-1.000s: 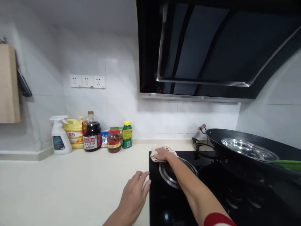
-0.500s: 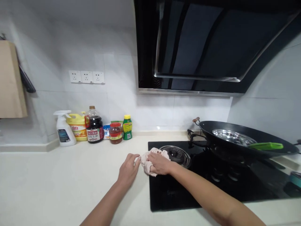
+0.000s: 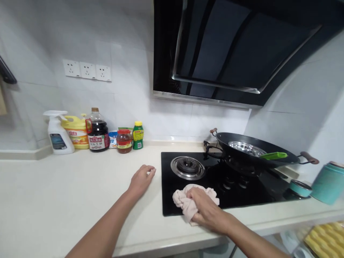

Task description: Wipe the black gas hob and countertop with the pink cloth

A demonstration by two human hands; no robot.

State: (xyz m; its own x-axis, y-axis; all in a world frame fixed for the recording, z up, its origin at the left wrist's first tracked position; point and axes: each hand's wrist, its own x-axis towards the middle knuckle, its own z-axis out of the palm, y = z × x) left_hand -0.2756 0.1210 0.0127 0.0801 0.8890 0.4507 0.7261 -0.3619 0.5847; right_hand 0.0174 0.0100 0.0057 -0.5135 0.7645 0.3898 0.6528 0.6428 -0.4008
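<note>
My right hand (image 3: 208,209) grips a crumpled pale pink cloth (image 3: 186,202). It presses the cloth on the front left part of the black glass cooktop (image 3: 242,195), and part of the cloth hangs over the front edge. My left hand (image 3: 142,180) is over the white counter just left of the cooktop, loosely curled with a gap between thumb and fingers, holding nothing. Behind the cloth lies the bare left burner (image 3: 188,167) with its metal ring. A black wok (image 3: 279,147) sits over the right burner; a steel perforated dish (image 3: 243,147) and a green-handled utensil (image 3: 274,156) lie in it.
Along the wall stand a white spray bottle (image 3: 59,134), a yellow jug (image 3: 77,134), a soy sauce bottle (image 3: 98,132), a red-lidded jar (image 3: 124,142) and a green bottle (image 3: 138,136). A range hood (image 3: 220,50) overhangs. Teal containers (image 3: 329,182) stand at the right.
My right hand has moved the cloth from beside the left burner toward the cooktop's front edge. My left hand is now apart from the cloth. The view has shifted right.
</note>
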